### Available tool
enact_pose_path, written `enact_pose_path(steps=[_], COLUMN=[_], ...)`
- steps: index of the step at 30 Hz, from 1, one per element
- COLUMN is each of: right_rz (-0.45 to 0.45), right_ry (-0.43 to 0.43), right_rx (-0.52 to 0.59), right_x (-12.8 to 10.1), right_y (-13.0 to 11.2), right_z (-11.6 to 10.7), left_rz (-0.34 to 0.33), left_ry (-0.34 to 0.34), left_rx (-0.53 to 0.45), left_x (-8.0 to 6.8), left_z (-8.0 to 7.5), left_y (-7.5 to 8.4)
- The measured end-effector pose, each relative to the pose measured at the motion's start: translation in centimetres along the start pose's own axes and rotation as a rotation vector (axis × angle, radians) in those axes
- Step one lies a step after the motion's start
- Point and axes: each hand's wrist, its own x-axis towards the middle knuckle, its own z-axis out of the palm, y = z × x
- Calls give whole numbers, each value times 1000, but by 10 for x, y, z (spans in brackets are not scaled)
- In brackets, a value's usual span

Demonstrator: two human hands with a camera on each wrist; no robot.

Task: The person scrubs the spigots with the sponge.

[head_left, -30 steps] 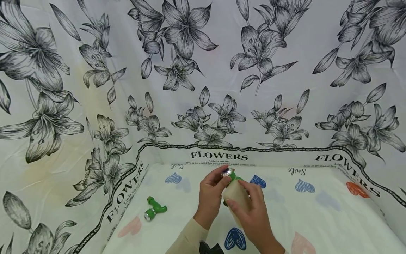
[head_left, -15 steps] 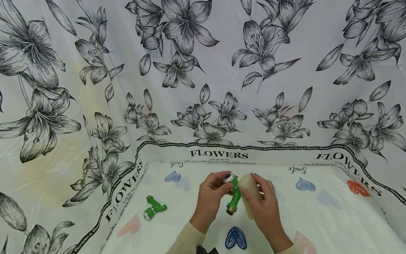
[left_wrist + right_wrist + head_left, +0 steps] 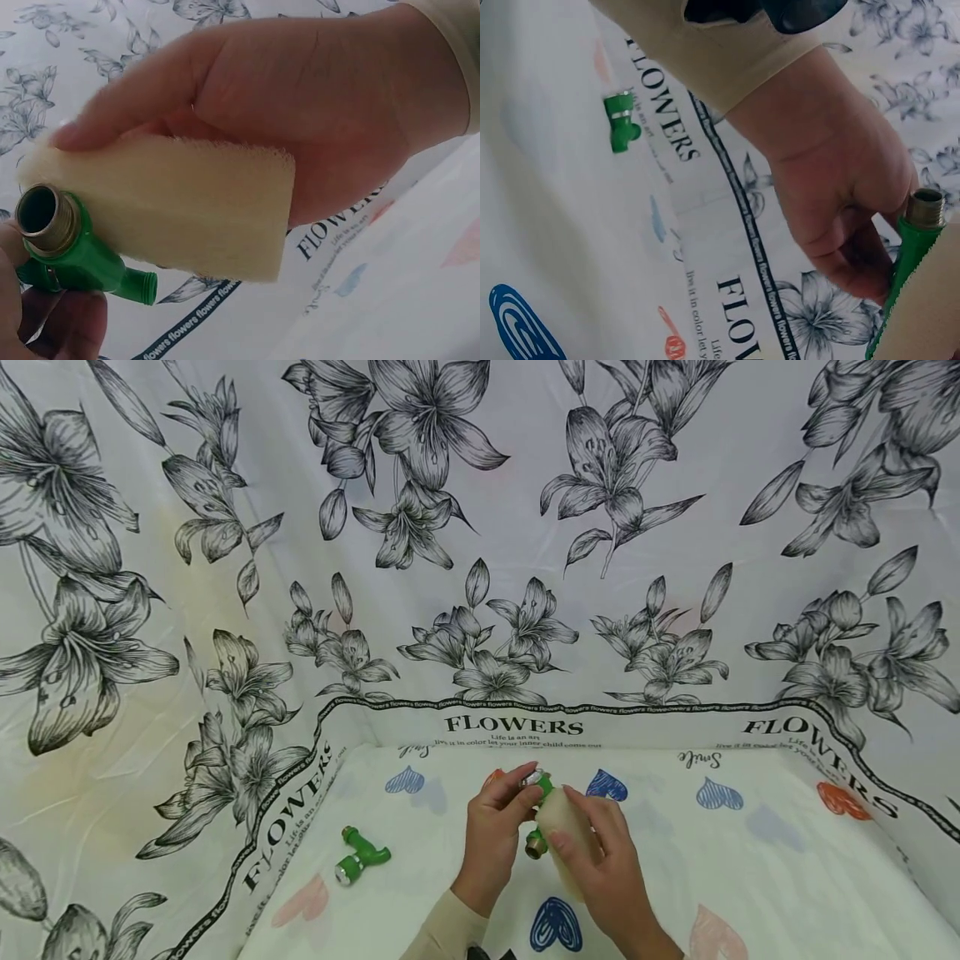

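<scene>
My left hand (image 3: 516,800) pinches a green pipe fitting (image 3: 544,785) with a brass threaded end (image 3: 535,843), held above the cloth. My right hand (image 3: 581,835) grips a beige sponge block (image 3: 557,817) and presses it against the fitting's side, covering most of its green body. In the left wrist view the sponge (image 3: 172,210) lies under the right hand's (image 3: 300,97) fingers, with the fitting (image 3: 75,251) at its lower left corner. The right wrist view shows the left hand (image 3: 840,187) holding the fitting (image 3: 911,255) beside the sponge (image 3: 930,315).
A second green fitting (image 3: 360,857) lies on the heart-printed cloth (image 3: 735,860) to the left of my hands, also seen as a green fitting (image 3: 620,120) in the right wrist view. Flower-printed cloth walls (image 3: 480,568) close in the back and both sides.
Half a second ago the sponge sat to the right of the fitting and left its green body exposed. It has since slid back over the fitting, as it was one second ago.
</scene>
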Motion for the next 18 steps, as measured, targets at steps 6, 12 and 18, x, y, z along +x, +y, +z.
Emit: enact_pose_path(steps=[6, 12, 18], right_rz=[21, 32, 37], right_ry=[8, 10, 12], right_rx=[-14, -41, -75], right_x=[-3, -3, -2], right_y=[-7, -8, -2], right_z=[0, -1, -3], left_rz=[-51, -68, -59], left_ry=[6, 6, -35], left_rx=[-31, -7, -3], left_x=[-1, -2, -1], left_z=[0, 0, -4], left_y=[-1, 2, 4])
